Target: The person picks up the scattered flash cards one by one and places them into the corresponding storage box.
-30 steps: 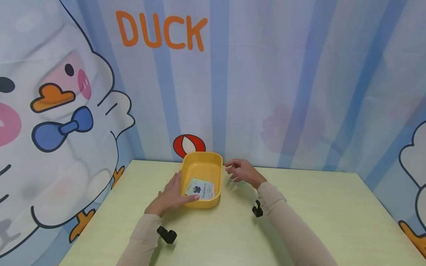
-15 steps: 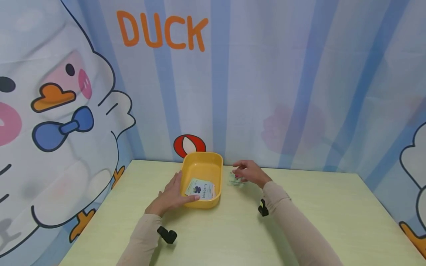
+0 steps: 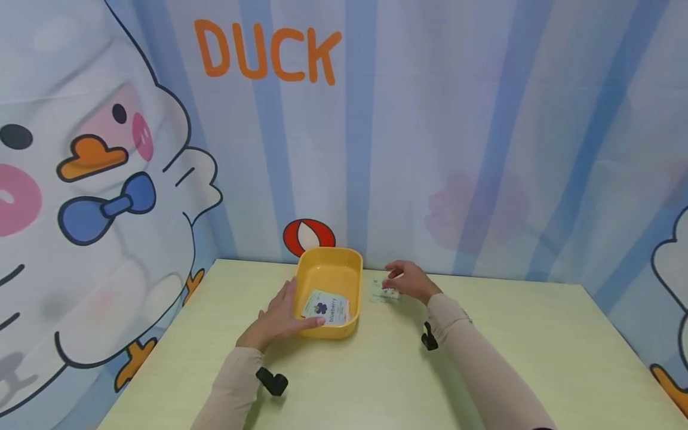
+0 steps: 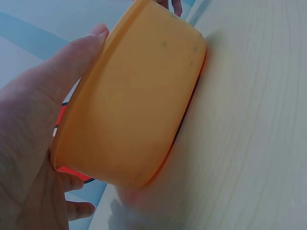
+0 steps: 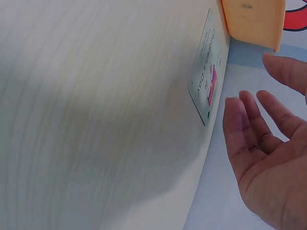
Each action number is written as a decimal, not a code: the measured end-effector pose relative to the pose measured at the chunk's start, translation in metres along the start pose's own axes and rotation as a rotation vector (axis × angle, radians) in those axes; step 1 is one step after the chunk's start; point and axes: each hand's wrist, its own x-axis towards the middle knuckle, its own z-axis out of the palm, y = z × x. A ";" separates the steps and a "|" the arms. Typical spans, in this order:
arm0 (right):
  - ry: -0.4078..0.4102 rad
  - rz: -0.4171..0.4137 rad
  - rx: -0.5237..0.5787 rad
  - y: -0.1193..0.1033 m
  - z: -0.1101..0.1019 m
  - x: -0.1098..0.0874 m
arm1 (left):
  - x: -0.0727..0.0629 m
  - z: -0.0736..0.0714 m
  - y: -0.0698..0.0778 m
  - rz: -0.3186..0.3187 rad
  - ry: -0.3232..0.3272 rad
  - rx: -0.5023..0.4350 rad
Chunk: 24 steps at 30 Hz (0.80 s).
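My left hand (image 3: 276, 322) holds the near left corner of a yellow plastic tray (image 3: 305, 269), thumb across the rim and fingers along the outer left side. Inside the tray, towards its near end, lie a few cards; the top one is a blueberry card (image 3: 333, 308) with a purple fruit picture. In the right wrist view, a pale green card (image 5: 202, 72) printed "Children's Day" lies flat on the table. My right hand (image 3: 411, 282) hovers over that card, its fingers loosely bent and apart from it, with nothing between thumb and fingertips.
The pale wooden table (image 3: 484, 346) meets a blue striped cloth backdrop (image 3: 398, 149) with duck drawings just behind the tray. A small black wrist camera (image 3: 272, 382) hangs at the left sleeve, another black camera (image 3: 429, 337) at the right.
My right hand has moved right, away from the tray's side, and the Children's Day card now shows more beneath it. My left hand and the tray have stayed in place.
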 end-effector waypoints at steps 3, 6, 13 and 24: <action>0.013 0.013 -0.022 0.002 0.001 0.001 | -0.001 0.000 0.000 0.007 0.003 -0.008; 0.017 0.019 -0.038 0.003 0.001 0.002 | -0.001 -0.001 0.001 0.013 0.006 -0.013; 0.018 0.043 -0.073 0.007 0.005 0.003 | -0.001 -0.001 0.001 0.021 0.004 -0.023; 0.020 0.061 -0.116 0.005 0.007 0.009 | -0.002 -0.002 0.001 0.023 0.002 -0.029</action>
